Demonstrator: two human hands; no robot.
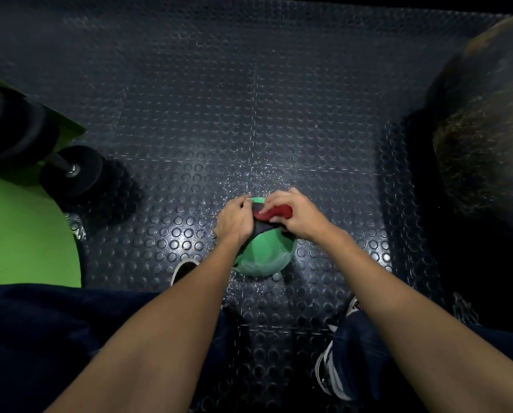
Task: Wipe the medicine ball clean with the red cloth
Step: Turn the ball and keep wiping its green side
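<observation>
Fingers point(274, 201) of right hand point(298, 217) curled round red cloth point(276, 213), bunched and pressed on top of the medicine ball point(264, 251). Left hand point(234, 219) curls over the ball's upper left side, bracing it. Ball sits on studded floor point(189, 144). Cloth's long axis runs left-right. Exposed green face lies on the person's side of the cloth, so likely next stroke: right hand pulls back.
</observation>
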